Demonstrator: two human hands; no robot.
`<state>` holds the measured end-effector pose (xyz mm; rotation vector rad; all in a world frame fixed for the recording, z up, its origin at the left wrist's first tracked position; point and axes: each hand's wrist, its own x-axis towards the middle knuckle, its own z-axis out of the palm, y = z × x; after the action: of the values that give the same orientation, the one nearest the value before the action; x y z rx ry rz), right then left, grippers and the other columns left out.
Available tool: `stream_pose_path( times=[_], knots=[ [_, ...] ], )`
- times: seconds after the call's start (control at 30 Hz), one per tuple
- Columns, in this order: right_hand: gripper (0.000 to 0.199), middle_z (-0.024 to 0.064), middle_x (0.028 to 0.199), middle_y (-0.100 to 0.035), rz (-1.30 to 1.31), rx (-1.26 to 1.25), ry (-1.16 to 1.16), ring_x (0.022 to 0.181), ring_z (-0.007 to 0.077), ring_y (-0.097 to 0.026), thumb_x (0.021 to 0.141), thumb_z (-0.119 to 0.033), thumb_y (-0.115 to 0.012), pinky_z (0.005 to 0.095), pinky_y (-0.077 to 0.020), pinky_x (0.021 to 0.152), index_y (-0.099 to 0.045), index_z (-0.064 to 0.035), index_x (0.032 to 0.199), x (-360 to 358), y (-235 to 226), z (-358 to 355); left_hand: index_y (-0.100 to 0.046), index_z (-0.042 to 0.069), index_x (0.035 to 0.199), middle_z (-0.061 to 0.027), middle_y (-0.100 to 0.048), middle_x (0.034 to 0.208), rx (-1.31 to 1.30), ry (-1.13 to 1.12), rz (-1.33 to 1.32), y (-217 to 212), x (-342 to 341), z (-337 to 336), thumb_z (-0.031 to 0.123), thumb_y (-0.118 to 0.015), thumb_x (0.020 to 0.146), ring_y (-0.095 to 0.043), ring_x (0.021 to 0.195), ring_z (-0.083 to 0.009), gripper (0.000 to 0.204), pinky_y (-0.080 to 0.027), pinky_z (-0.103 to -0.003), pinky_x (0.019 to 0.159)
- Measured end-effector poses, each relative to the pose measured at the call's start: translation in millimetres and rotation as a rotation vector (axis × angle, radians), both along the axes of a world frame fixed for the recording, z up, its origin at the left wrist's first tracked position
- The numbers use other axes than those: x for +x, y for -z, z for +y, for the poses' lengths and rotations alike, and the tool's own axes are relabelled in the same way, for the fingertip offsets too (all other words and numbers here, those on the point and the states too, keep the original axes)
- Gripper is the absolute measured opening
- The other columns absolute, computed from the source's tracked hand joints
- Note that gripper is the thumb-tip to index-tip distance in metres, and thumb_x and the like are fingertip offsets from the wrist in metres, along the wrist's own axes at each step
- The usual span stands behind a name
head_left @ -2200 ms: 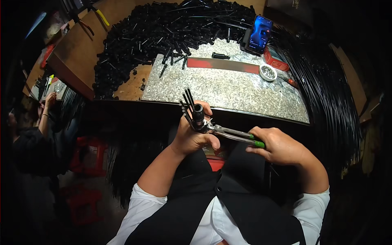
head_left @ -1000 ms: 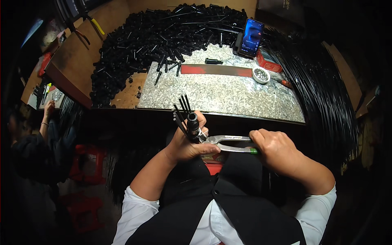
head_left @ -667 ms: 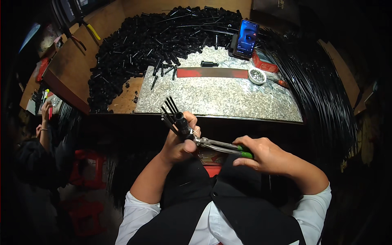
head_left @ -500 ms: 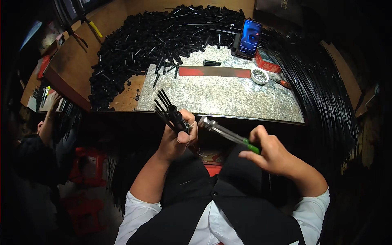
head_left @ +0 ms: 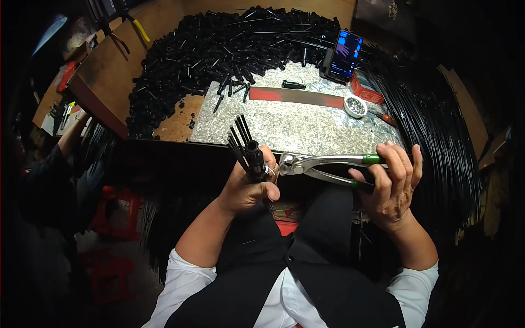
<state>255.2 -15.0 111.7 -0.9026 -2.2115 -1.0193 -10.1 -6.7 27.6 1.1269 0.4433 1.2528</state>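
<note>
Wrapped in my left hand (head_left: pixel 243 191) is a black tubular fitting (head_left: pixel 253 156), its open end tilted upward. Several thin black rods (head_left: pixel 239 131) stick up beside the tube. A fine pale wire (head_left: pixel 270 171) shows at the fitting's right side, near my left fingers. My right hand (head_left: pixel 396 188) grips steel end-cutting pincers (head_left: pixel 322 160) by their green handles, which are spread apart. The head of the pincers lies right beside the wire and my left fingertips. Whether the jaws touch the wire, I cannot tell.
Black fittings form a big pile (head_left: pixel 219 54) at the back. On the speckled board (head_left: pixel 306 128) lie a red-ended strip (head_left: pixel 295 97) and a white bowl (head_left: pixel 355 106) of small metal bits. A phone (head_left: pixel 344 54) stands behind; long black rods (head_left: pixel 437 126) fill the right. Someone's arm (head_left: pixel 71 139) shows left.
My right hand has risen and turned, bringing the pincers nearly level with their handles spread wider. The left hand with the fitting has shifted slightly right. The phone's screen picture differs.
</note>
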Motion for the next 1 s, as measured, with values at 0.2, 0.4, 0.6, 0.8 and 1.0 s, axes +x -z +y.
stream_pose_path(
  times=[0.2, 0.4, 0.6, 0.8, 1.0],
  knots=[
    [0.032, 0.0124, 0.109, -0.055, -0.024, 0.046, -0.019, 0.101, 0.0281, -0.058, 0.084, -0.027, -0.068, 0.0511, -0.0322, 0.103, -0.046, -0.008, 0.098, 1, 0, -1, -0.045, 0.01, 0.081, 0.005, -0.041, 0.069, 0.017, -0.066, 0.082, 4, 4, 1, 0.024, -0.088, 0.062, -0.038, 0.063, -0.006, 0.049, -0.031, -0.023, 0.054],
    [0.029, 0.0111, 0.101, -0.056, -0.051, 0.005, -0.061, 0.089, 0.0251, -0.057, 0.083, -0.024, -0.068, 0.0425, -0.0388, 0.087, -0.044, -0.0098, 0.093, 5, 0, -3, -0.047, 0.007, 0.085, 0.0009, -0.053, 0.069, 0.037, -0.092, 0.146, 1, 5, 0, 0.037, -0.087, 0.06, -0.052, 0.061, -0.0073, 0.056, -0.041, -0.021, 0.055],
    [0.029, 0.0105, 0.093, -0.057, -0.077, -0.032, -0.078, 0.084, 0.025, -0.056, 0.083, -0.022, -0.068, 0.0384, -0.0399, 0.077, -0.043, -0.0091, 0.088, 6, -1, -6, -0.049, 0.005, 0.084, -0.0003, -0.056, 0.071, -0.015, -0.072, 0.136, 1, 4, 0, 0.029, -0.087, 0.063, -0.053, 0.062, -0.0074, 0.05, -0.043, -0.021, 0.056],
    [0.03, 0.0104, 0.083, -0.056, -0.014, -0.108, -0.119, 0.073, 0.0239, -0.056, 0.079, -0.018, -0.071, 0.0347, -0.042, 0.065, -0.044, -0.0067, 0.082, 0, -4, -8, -0.048, 0.009, 0.08, 0.0053, -0.043, 0.073, -0.031, -0.135, 0.169, 4, 4, -5, 0.013, -0.086, 0.063, -0.04, 0.067, -0.0054, 0.042, -0.034, -0.023, 0.058],
    [0.032, 0.0143, 0.08, -0.057, 0.019, -0.487, -0.199, 0.066, 0.0271, -0.056, 0.068, -0.009, -0.076, 0.033, -0.0442, 0.058, -0.049, -0.0013, 0.084, 7, -8, -19, -0.049, 0.008, 0.079, 0.0027, -0.047, 0.076, 0.099, -0.209, 0.06, 11, 5, -9, 0.039, -0.085, 0.05, -0.047, 0.065, -0.0067, 0.056, -0.038, -0.022, 0.056]
  ],
)
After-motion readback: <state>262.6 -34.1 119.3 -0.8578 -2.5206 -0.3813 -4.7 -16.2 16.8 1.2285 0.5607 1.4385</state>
